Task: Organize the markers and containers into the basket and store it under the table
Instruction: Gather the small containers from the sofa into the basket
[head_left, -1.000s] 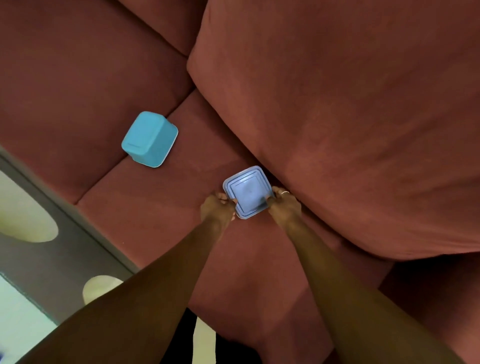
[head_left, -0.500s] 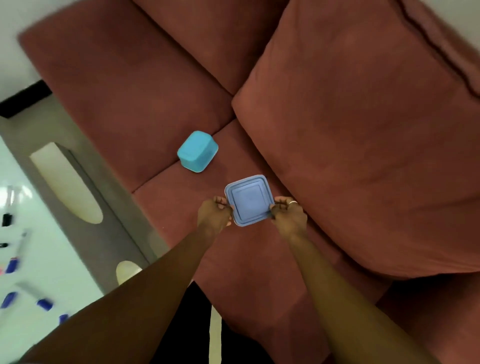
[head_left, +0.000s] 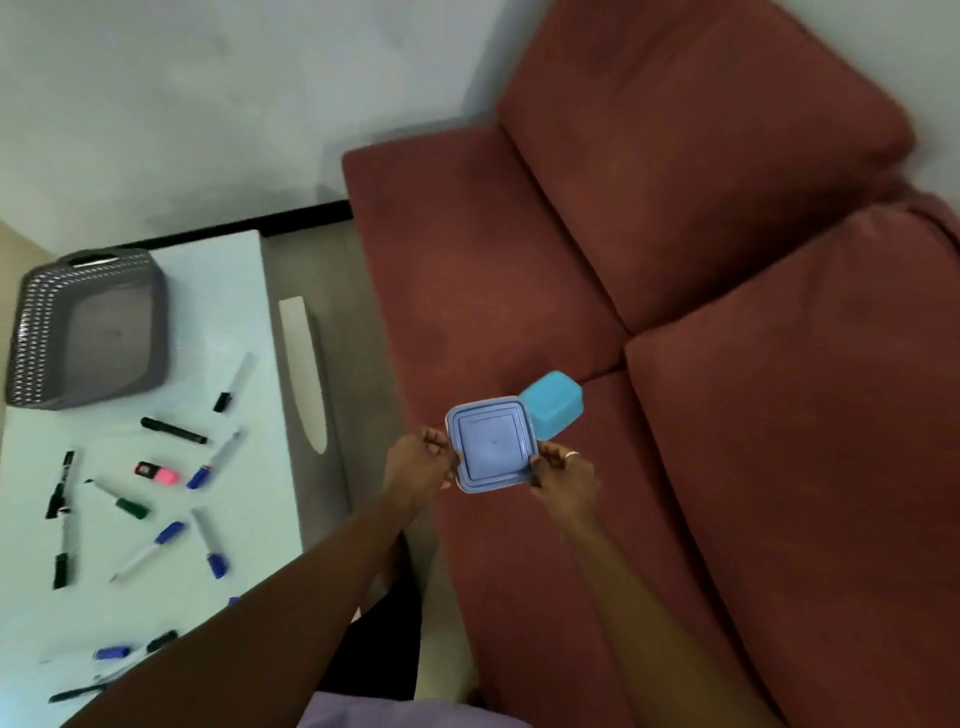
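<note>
1. Over the sofa (head_left: 493, 291) seat, head view: both hands hold a square lilac lidded container (head_left: 491, 449) by opposite edges, the left hand (head_left: 418, 460) and right hand (head_left: 563, 475) each with fingers closed on its rim.
2. A turquoise container (head_left: 553, 402) lies on the sofa just behind the lilac one.
3. Left of the sofa, the white bench (head_left: 223, 291) carries the grey basket (head_left: 85, 327), nothing visible inside, and scattered markers (head_left: 174, 431).
4. Risk, as I judge it: the edge-only pinch could slip, or pop the lid, during the carry to the basket.
</note>
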